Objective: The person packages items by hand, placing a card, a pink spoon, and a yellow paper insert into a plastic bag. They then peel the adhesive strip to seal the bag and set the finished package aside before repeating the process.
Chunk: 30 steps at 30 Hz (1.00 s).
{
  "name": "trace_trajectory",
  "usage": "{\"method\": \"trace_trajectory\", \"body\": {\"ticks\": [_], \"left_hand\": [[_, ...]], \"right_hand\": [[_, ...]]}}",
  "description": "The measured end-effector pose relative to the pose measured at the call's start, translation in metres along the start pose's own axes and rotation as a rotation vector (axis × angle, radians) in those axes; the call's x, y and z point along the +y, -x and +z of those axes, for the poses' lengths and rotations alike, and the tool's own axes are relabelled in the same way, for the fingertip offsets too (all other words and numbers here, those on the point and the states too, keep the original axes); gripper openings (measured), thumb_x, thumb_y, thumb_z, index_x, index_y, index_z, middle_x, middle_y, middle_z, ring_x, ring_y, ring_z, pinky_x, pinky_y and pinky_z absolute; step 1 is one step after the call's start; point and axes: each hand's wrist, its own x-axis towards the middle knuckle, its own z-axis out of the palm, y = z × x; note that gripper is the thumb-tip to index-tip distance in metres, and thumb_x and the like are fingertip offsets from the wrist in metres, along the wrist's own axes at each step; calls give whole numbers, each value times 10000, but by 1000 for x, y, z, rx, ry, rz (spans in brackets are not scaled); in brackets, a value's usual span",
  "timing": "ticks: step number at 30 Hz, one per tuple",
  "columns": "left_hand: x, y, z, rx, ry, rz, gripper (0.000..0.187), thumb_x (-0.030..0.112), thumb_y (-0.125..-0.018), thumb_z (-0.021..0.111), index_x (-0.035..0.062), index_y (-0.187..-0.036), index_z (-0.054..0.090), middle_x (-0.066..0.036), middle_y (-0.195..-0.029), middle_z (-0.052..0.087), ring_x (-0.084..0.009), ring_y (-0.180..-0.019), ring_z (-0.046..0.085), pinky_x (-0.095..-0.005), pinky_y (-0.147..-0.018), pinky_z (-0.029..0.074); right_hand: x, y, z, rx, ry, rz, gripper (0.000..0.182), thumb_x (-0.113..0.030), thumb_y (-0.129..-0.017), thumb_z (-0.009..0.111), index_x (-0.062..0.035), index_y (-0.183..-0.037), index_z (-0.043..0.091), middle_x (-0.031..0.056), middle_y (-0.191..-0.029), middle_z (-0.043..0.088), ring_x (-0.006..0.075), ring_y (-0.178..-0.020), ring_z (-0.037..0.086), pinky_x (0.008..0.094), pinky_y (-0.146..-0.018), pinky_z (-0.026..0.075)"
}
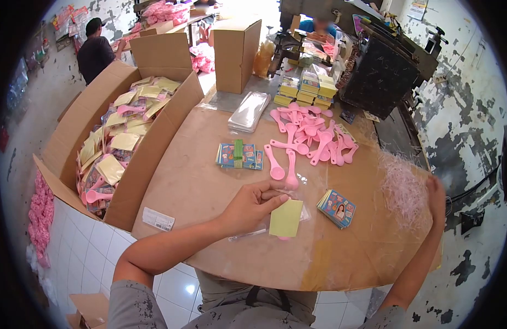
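Observation:
My left hand (259, 203) is closed, thumb and fingers pinching a pale yellow card (286, 218) over a clear plastic bag (305, 213). A bit of pink shows below the card's lower edge. Just beyond my fingers lie two pink measuring spoons (291, 171). To the right of the card is a small stack of blue picture cards (336, 208). At the table's right edge, my right hand (436, 198) is beside a heap of clear pinkish plastic strips (402, 189); its fingertips are hard to make out.
A large carton (122, 200) of filled packets stands left. On the cardboard-covered table (182, 192) are piled pink spoons (319, 137), a banded card bundle (238, 154), clear bags (249, 112) and card stacks (305, 90). A dark machine (379, 71) stands right. Two people are farther back.

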Motion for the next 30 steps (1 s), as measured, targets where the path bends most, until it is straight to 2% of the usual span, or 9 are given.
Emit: {"method": "trace_trajectory", "body": {"ticks": [2,4,8,10,12,14,16,22,30], "left_hand": [[-2,-1,0,7,-22,29,323,168,-1081,606,-17,-1344,630,-89,-1204,747,-106,-1082,698,-280,-930,572],[-3,-2,0,10,-20,36,328,188,-1090,590,-17,-1343,631,-85,-1198,745,-105,-1074,699,-283,-925,575],[-4,-2,-2,25,9,-19,351,237,-1111,552,-13,-1342,637,-74,-1182,740,-104,-1057,700,-294,-919,582],[-7,-3,-3,29,0,-34,356,250,-1117,537,-11,-1334,644,-70,-1175,738,-107,-1055,699,-299,-920,585],[-11,-3,-4,37,-11,-10,355,252,-1121,529,-10,-1323,654,-69,-1171,737,-110,-1058,698,-304,-923,586],[-8,-4,-3,22,-5,6,343,242,-1122,523,-5,-1316,662,-70,-1174,733,-113,-1062,695,-308,-923,587],[-8,-5,-2,25,-8,3,333,230,-1124,519,1,-1315,667,-70,-1178,730,-113,-1064,692,-310,-924,587],[-9,-3,2,39,-56,23,311,204,-1116,538,14,-1325,667,-65,-1176,721,-106,-1065,682,-298,-916,586],[-15,-3,0,62,-54,105,306,173,-1079,617,-15,-1316,663,-68,-1137,739,-95,-1001,692,-273,-850,591]], "right_hand": [[17,18,0,-76,921,-35,435,-278,-990,696,-23,-1336,626,167,-1371,634,226,-1177,661,366,-1027,503],[-4,25,11,-143,884,-21,462,-269,-960,730,-22,-1337,628,175,-1395,623,257,-1252,622,402,-1082,466],[-66,23,24,-334,-512,43,499,-230,-913,769,-10,-1337,625,181,-1405,607,328,-1382,516,474,-1162,374],[-60,18,27,-242,-177,-9,472,-203,-920,760,-8,-1329,630,177,-1404,601,338,-1406,493,481,-1171,363],[-78,16,63,99,893,-106,416,-180,-944,735,-14,-1314,643,168,-1401,598,332,-1404,500,473,-1165,378],[-97,33,92,100,1021,-249,368,-169,-950,725,-40,-1291,677,156,-1427,593,315,-1427,484,448,-1189,357],[-128,28,127,-53,393,-430,373,-166,-938,739,-51,-1289,688,156,-1423,602,314,-1423,493,438,-1197,349],[-191,74,248,-616,-101,-490,373,-141,-940,766,-33,-1286,680,78,-1140,730,181,-993,692,332,-845,550],[-154,75,305,-774,-624,-82,247,-87,-975,737,5,-1198,683,17,-1013,699,58,-884,639,240,-749,520]]}}
